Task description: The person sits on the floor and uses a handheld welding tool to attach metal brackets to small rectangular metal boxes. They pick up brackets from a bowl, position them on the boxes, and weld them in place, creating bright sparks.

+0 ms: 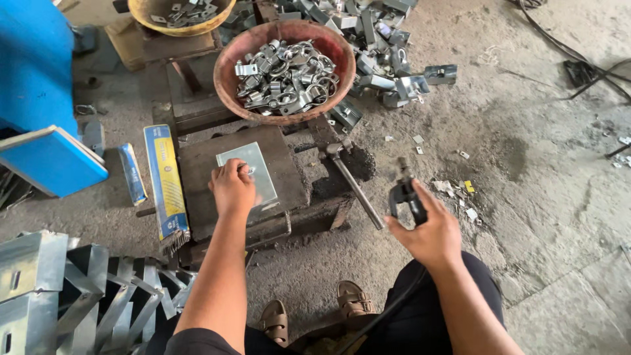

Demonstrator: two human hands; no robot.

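Head view, left hand (231, 189) fingers pinching small metal piece (248, 169) on steel plate (246, 167); right hand (426, 231) fingers clamped on electrode holder (404, 194)

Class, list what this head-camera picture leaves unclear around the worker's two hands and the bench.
- Small metal piece under the left hand: fingers cover most of it.
- Clamp tool in the right hand: palm hides its handle; tip blurred.
- Yellow bowl: cut by the top edge.
- Hammer head: too small to detail.

place: metal workshop | signs: bowl of metal clamps (284, 75), hammer (351, 181), dusty concrete floor (539, 164)
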